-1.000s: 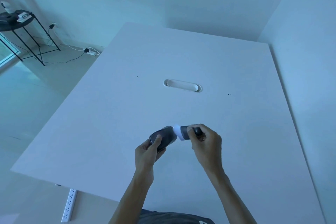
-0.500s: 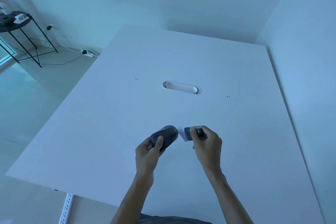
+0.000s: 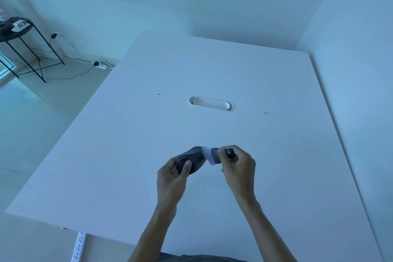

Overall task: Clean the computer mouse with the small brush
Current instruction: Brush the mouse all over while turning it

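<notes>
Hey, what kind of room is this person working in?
Probably a sparse home office or workroom. A large white desk with a cable slot fills a corner of bare walls, a power strip lies below its near edge, and a small black side table stands by a plugged-in wall socket.

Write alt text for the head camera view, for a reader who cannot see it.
Over a white table, a person's left hand holds a dark computer mouse while the right hand presses a small brush, its pale bristles blurred, against the mouse's far end. An oval cable slot sits mid-table; a black side table stands far left.
</notes>
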Demonstrator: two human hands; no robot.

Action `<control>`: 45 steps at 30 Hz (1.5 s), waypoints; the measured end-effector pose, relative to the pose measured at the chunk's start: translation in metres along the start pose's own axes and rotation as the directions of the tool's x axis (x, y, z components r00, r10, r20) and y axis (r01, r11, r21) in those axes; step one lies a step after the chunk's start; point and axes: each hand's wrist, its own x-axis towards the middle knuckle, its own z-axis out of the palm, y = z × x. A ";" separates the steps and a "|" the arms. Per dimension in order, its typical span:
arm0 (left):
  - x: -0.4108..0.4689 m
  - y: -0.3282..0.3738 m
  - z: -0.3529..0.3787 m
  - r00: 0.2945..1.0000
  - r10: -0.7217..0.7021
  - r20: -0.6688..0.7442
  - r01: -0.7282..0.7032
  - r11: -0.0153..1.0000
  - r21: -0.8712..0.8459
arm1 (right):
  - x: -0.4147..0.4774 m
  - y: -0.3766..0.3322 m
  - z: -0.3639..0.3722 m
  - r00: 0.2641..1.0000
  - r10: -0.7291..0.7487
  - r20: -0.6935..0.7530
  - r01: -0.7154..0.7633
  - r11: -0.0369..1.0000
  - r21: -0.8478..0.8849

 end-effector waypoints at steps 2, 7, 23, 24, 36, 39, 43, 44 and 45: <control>0.001 -0.001 -0.003 1.000 0.019 0.008 -0.019 1.000 -0.001 | 0.010 0.003 -0.005 0.998 0.029 -0.048 -0.027 0.998 0.055; 0.004 -0.001 -0.010 0.999 -0.048 0.012 0.049 0.995 -0.091 | -0.001 -0.004 0.005 0.998 -0.018 0.055 0.015 0.999 0.045; 0.009 0.002 -0.029 0.974 -0.185 0.131 0.220 0.911 -0.348 | -0.008 -0.008 0.009 0.996 -0.075 0.041 0.071 0.994 0.080; 0.009 0.002 -0.028 0.974 -0.188 0.122 0.219 0.914 -0.341 | -0.006 -0.007 0.009 0.999 -0.053 -0.004 0.053 0.998 0.046; 0.006 -0.003 -0.027 0.963 -0.249 0.108 0.271 0.864 -0.424 | -0.011 -0.005 0.003 0.997 -0.074 0.014 0.072 0.991 0.113; 0.004 -0.001 -0.023 0.979 -0.197 0.059 0.205 0.921 -0.331 | -0.019 -0.007 0.006 0.994 -0.095 0.058 0.093 0.995 0.034; -0.001 -0.001 -0.022 0.998 0.062 -0.014 -0.062 0.997 -0.053 | -0.006 -0.008 -0.003 0.998 -0.054 -0.029 0.056 0.995 0.087; -0.002 0.000 -0.022 0.992 0.127 -0.008 -0.127 0.992 0.016 | -0.007 -0.012 -0.003 0.998 -0.070 0.009 0.069 0.992 0.109; -0.003 -0.001 -0.021 0.983 0.182 -0.001 -0.181 0.981 0.074 | -0.010 -0.015 -0.002 0.995 -0.087 0.051 0.082 0.991 0.104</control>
